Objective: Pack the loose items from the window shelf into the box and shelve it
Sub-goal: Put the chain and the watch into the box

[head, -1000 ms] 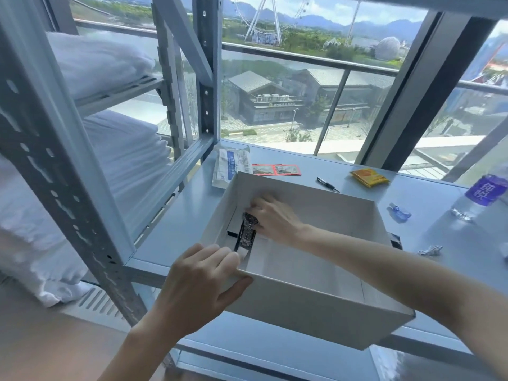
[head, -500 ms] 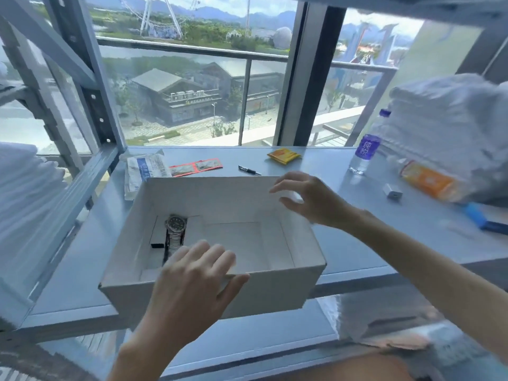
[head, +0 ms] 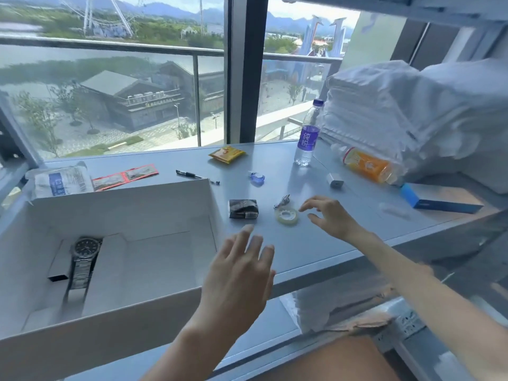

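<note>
A white open box (head: 115, 323) sits at the left of the grey window shelf (head: 316, 243), with a steel wristwatch (head: 83, 259) lying inside it. On the shelf to its right lie a black packet (head: 243, 209), a clear tape roll (head: 287, 216) and a metal clip (head: 283, 201). My right hand (head: 328, 217) hovers open just right of the tape roll, fingers spread, touching nothing. My left hand (head: 242, 273) is open in the air beside the box's right wall, holding nothing.
Farther back lie a pen (head: 192, 176), a yellow sachet (head: 226, 154), red sachets (head: 126, 177), a wipes pack (head: 61, 182) and a small blue item (head: 257, 178). A water bottle (head: 308, 136), an orange bottle (head: 368, 166), a white adapter (head: 335, 181), a blue box (head: 439, 203) and folded white linen (head: 426, 119) stand at the right.
My right hand left the watch in the box and moved right over the shelf to the tape roll. My left hand let go of the box's front wall. The view swung right.
</note>
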### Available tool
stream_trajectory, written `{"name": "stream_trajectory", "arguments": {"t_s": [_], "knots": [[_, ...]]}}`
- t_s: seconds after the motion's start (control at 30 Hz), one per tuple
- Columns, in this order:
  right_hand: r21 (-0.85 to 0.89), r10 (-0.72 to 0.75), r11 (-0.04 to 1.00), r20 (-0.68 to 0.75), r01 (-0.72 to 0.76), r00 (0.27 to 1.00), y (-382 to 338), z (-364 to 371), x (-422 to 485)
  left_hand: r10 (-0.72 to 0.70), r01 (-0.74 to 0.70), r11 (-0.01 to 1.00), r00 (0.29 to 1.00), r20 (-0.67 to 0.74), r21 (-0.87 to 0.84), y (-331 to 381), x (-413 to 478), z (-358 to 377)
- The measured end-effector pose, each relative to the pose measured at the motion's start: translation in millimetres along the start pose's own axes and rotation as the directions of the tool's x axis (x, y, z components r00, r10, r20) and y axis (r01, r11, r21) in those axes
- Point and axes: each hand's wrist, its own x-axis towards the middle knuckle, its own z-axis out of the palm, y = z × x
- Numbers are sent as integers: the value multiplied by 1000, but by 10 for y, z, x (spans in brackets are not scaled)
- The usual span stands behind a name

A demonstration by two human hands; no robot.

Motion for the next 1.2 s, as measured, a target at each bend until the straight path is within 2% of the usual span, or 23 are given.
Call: {"name": "stream_trajectory", "arguments": {"t_s": [0.1,0.2,0.3,0.5,0.67,0.8,0.87,1.0,1.1,1.2], "knots": [[-14,-2,1000,66,2,998,241,43,215,-150,145,988,985,81,60,89,203,54],[-41,-55,997,121,60,991,392,103,496,-260,258,963,965,21,81,93,271,84],[-62,-109,990,200,123,974,471,219,781,-286,292,949,956,-66,119,94,263,143],[-131,-164,967,347,221,924,489,472,1165,-340,350,917,937,-85,190,109,293,204],[-118,-190,964,319,237,928,470,482,1293,-391,395,912,919,-54,113,134,297,151],[13,-341,939,179,344,923,271,274,1328,-284,288,957,954,-94,28,122,225,96],[85,-463,885,76,457,883,14,112,1357,-251,253,967,962,-111,6,81,108,36],[199,-621,759,-63,620,781,-752,-152,1309,-299,297,954,946,-123,-42,-138,-311,-135],[256,-707,666,-84,701,702,-1338,-184,1190,-271,269,962,956,-113,-35,-369,-647,-204],[287,-777,590,-54,755,627,-1874,-37,1094,-260,257,966,950,-172,-41,-569,-874,-243]]}}
